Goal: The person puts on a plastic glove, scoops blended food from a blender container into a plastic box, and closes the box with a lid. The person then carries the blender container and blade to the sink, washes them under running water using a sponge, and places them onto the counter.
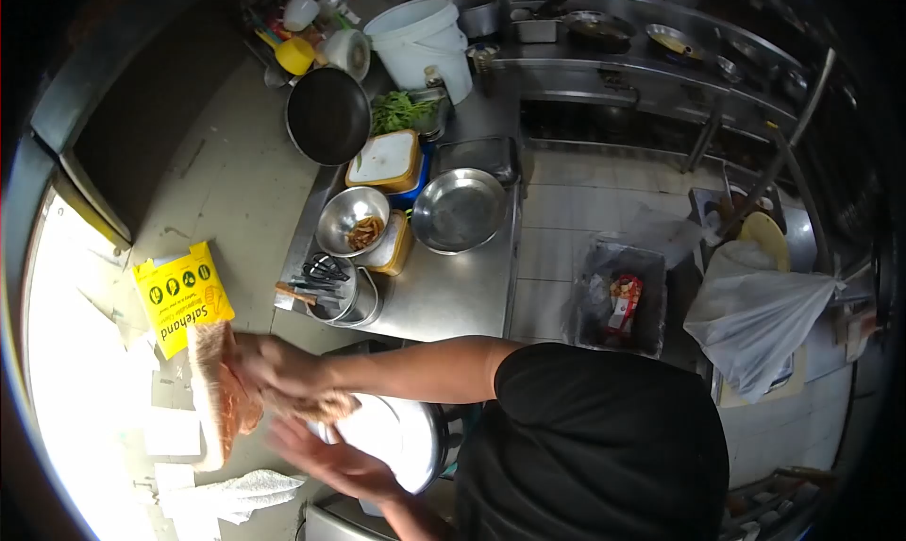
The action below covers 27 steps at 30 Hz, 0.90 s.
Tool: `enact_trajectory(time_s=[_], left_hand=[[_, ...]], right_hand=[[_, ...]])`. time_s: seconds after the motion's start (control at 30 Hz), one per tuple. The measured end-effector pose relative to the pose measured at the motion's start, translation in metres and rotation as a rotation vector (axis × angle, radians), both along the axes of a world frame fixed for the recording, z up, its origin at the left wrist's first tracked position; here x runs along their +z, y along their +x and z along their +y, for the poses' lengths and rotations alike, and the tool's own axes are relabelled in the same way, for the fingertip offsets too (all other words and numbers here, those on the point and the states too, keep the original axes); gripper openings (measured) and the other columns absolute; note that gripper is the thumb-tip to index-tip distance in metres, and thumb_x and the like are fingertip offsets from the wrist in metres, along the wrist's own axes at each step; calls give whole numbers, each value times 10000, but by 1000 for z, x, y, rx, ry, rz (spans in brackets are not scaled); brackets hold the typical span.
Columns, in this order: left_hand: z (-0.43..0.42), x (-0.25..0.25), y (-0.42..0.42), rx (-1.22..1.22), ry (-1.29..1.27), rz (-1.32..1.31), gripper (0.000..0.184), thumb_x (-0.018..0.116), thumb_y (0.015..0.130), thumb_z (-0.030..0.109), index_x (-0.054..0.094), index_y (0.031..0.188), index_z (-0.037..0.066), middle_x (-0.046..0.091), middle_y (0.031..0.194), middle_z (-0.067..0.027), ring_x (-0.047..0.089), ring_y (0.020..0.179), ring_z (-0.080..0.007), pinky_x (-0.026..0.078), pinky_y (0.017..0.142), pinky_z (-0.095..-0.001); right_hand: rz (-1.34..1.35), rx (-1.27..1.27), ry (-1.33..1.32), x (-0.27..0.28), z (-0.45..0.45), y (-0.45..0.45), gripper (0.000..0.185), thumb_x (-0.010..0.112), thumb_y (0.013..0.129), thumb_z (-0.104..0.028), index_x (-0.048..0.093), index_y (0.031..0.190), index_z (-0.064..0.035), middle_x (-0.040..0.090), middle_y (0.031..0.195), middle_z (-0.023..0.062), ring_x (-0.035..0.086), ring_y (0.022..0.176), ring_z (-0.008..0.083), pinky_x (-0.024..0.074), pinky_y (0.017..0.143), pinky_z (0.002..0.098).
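My right hand reaches toward the left of the head view and is smeared by motion; its fingers cannot be made out. Its tip meets a long brown and pinkish piece with a pale edge, whose kind I cannot tell. Whether the hand grips it is unclear. A small light-brown patch shows under the right wrist, also blurred. Just below, my left hand is slightly blurred, fingers stretched out and apart, nothing visible in it. A yellow Safehand packet stands beyond the right hand. Under the forearms lies a bright round pot or lid.
A steel table holds a bowl with brown pieces, a wide steel pan, a utensil pot and tubs. A black frying pan juts over its edge. A lined bin stands on the floor. A white cloth lies lower left.
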<state>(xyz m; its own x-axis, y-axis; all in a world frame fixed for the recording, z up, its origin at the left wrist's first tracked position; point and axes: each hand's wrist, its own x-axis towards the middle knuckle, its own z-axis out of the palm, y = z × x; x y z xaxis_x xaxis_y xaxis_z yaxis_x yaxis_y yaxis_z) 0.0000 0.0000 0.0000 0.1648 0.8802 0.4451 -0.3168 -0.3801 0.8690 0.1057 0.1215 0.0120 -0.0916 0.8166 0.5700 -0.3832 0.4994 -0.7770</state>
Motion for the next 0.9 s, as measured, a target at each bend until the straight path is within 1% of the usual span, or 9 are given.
enact_trajectory(time_s=[0.07, 0.2, 0.3, 0.37, 0.43, 0.5, 0.57, 0.67, 0.9], left_hand=[[53, -20, -46, -37, -178, -366, 572, 320, 1014, 400, 280, 1414, -8, 299, 1450, -166, 311, 1343, -249, 300, 1091, -393], [84, -25, -101, 236, -104, -44, 266, 513, 963, 187, 523, 1105, -37, 564, 896, -80, 560, 769, -212, 492, 706, -306], [114, -102, -147, 529, -146, 688, 409, 550, 921, 289, 515, 1183, -23, 595, 995, -158, 580, 876, -289, 475, 775, -391], [117, -152, -154, 458, -234, 1156, 614, 570, 881, 451, 470, 1311, 26, 556, 1206, -256, 538, 1107, -388, 395, 923, -549], [90, -154, -126, 606, -205, 1593, 755, 551, 842, 569, 383, 1414, 105, 358, 1415, -282, 304, 1330, -435, 164, 1011, -675], [111, -126, -108, 712, -110, 1339, 776, 550, 846, 575, 314, 1452, 153, 241, 1484, -260, 168, 1401, -385, 45, 999, -719], [153, -88, -91, 488, -73, 993, 807, 569, 873, 510, 237, 1468, 78, 265, 1455, -301, 270, 1364, -400, 194, 1068, -565], [204, -13, -45, 243, -170, 409, 804, 616, 898, 365, 177, 1464, 0, 328, 1433, -285, 391, 1306, -352, 335, 1050, -356], [277, 50, 7, 299, -89, 9, 498, 656, 881, 182, 339, 1220, 1, 527, 1154, -179, 541, 1058, -232, 450, 900, -358]], right_hand=[[-78, -124, 29, -5, -49, -55, 666, 378, 977, -497, 280, 1427, -15, 447, 1355, 134, 395, 1266, 201, 284, 1090, 350], [-411, 216, -62, -57, -101, -72, 671, 301, 987, -523, 333, 1410, -4, 623, 1061, 164, 562, 1108, 249, 379, 1026, 341], [-615, 442, 24, -38, -81, -20, 481, 385, 992, -413, 590, 1104, 7, 686, 821, 122, 640, 966, 231, 441, 955, 318], [-618, 127, -24, -14, -42, 23, 379, 518, 949, -255, 701, 732, -4, 697, 734, 80, 681, 763, 169, 527, 799, 312], [-702, -360, 193, 21, 34, 69, 159, 654, 840, -146, 664, 732, -29, 662, 649, 49, 654, 630, 119, 536, 618, 279], [-628, -673, 106, 62, 88, 93, 216, 646, 844, -173, 684, 961, 5, 697, 929, 130, 673, 866, 203, 506, 829, 326], [-655, -851, 284, 81, 147, 110, 298, 607, 874, -201, 653, 1079, 11, 661, 1045, 182, 641, 978, 257, 480, 872, 347], [-611, -872, 314, 80, 217, 107, 305, 576, 889, -213, 647, 1092, 3, 652, 1032, 187, 623, 988, 293, 463, 888, 356], [-685, -782, 264, 90, 171, 85, 167, 645, 832, -144, 673, 857, 18, 641, 830, 91, 609, 711, 166, 486, 672, 284]])
